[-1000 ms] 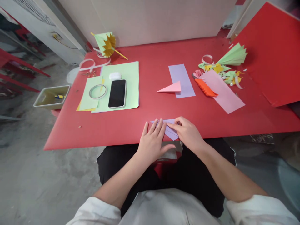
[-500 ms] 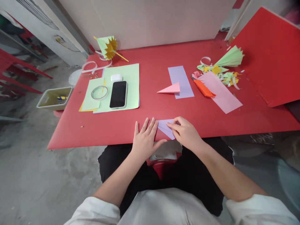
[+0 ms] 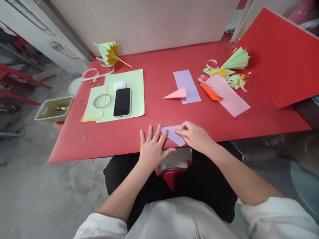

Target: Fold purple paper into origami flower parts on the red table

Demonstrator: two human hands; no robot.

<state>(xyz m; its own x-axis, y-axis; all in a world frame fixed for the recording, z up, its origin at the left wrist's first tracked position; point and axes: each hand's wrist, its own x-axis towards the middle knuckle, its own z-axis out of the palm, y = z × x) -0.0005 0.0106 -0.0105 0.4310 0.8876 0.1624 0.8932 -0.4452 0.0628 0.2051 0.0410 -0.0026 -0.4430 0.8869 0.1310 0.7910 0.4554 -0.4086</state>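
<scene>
A folded sheet of purple paper point(image 3: 173, 135) lies at the front edge of the red table, with creases running across it. My left hand point(image 3: 152, 147) is flat with its fingers spread, its fingertips touching the paper's left corner. At the paper's right side my right hand point(image 3: 195, 136) is closed, thumb and fingers pinching the paper's edge. Farther back, a pink folded paper cone point(image 3: 176, 94) rests partly over a flat purple sheet point(image 3: 189, 87).
On the left, a phone point(image 3: 122, 102), a white case point(image 3: 120, 85) and a tape roll point(image 3: 102, 101) sit on green paper point(image 3: 137, 96). To the right are an orange cutter point(image 3: 210, 92), pink paper point(image 3: 231, 96) and paper scraps point(image 3: 216, 72). A red board point(image 3: 279, 56) leans at far right.
The camera view has shifted slightly, so the table's things appear a little farther left. My left fingers are spread somewhat wider. Both hands stay at the purple paper.
</scene>
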